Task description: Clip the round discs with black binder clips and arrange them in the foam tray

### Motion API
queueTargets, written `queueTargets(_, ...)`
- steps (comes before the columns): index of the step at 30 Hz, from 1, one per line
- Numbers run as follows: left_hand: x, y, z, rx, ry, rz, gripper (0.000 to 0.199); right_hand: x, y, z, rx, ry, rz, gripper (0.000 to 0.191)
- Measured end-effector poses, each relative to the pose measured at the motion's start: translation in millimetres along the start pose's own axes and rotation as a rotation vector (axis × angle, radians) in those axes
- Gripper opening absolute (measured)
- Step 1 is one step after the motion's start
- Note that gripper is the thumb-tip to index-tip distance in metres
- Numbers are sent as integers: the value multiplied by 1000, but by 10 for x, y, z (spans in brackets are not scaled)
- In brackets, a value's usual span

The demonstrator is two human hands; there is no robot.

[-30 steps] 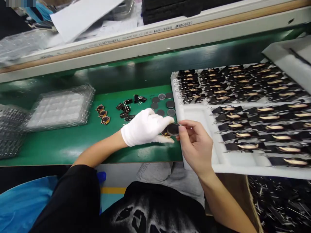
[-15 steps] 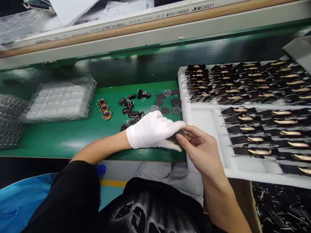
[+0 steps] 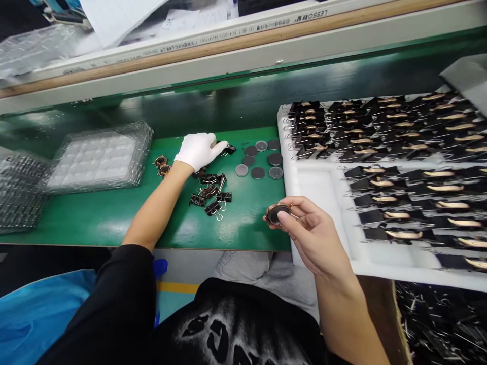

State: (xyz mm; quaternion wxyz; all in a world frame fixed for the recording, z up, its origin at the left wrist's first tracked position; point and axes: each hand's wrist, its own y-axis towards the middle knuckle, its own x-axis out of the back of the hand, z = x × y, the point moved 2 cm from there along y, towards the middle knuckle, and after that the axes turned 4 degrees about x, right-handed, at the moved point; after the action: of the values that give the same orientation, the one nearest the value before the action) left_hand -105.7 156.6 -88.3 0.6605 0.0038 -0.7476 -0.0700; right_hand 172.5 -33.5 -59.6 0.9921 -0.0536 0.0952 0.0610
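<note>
My left hand, in a white glove, is over the binder clips at the back of the green bench. Its thumb and forefinger are apart beside these clips; the other fingertips are hidden. My bare right hand pinches a round gold-rimmed watch case with a black disc on its face, above the bench's front edge. More binder clips lie in a loose pile in front of my left hand. Several round discs, dark and greyish, are spread on the bench to its right.
On the right stands a white tray with rows of clipped gold-rimmed pieces. Gold-rimmed cases lie left of my left hand, partly covered. Clear plastic trays are stacked at left. A shelf edge runs across the back.
My left hand has left my right hand and moved back and left to the far clips. The right hand still holds the case, now more exposed. More of the clip pile shows.
</note>
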Motion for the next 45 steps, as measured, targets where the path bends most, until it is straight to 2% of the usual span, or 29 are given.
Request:
queueTargets(3,-8,-7,-3,-23,30,-34,55,-31,-8,-34,-2,-18,49,24)
queueTargets(7,155,-48,43,-35,75,-75,54,-20,-19,-57,-15,-46,75,25)
queueTargets(12,349,-122,81,-184,107,-86,51,-30,-40,-29,-3,-63,101,24)
queueTargets(15,443,-210,-12,-234,-21,-142,49,-50,-32,-21,-6,-37,98,24)
queueTargets(18,544,-404,-278,-325,-351,-174,52,-61,4,-26,-26,20,44,32)
queueTargets(22,609,-791,-779,-527,-800,-35,53,-70,50,-14,18,78,-58,39)
queueTargets(25,616,-1002,-1000,-576,-954,31,49,-50,41,28,71,84,-69,39)
queueTargets(27,606,-1063,-1050,-628,-969,147,48,4,16,71,91,88,-40,36)
queueTargets(29,591,-1087,-1063,-693,-946,331,50,86,-15,127,98,42,15,30)
queueTargets(31,567,-1102,-1076,-697,-887,500,53,171,-41,193,94,-50,79,25)
queueTargets(33,535,-1123,-1108,-633,-791,548,58,229,-56,272,75,-159,139,21)
queueTargets(35,495,-1152,-1158,-581,-694,503,66,252,-57,363,65,-259,161,18)
queueTargets(37,458,-1179,-1205,-569,-645,399,71,248,-48,446,52,-335,163,18)
queueTargets(41,427,-1193,-1234,-608,-567,179,73,248,-32,531,40,-371,155,19)
queueTargets(45,444,-1185,-1219,-667,-436,60,71,288,-34,521,35,-339,171,18)
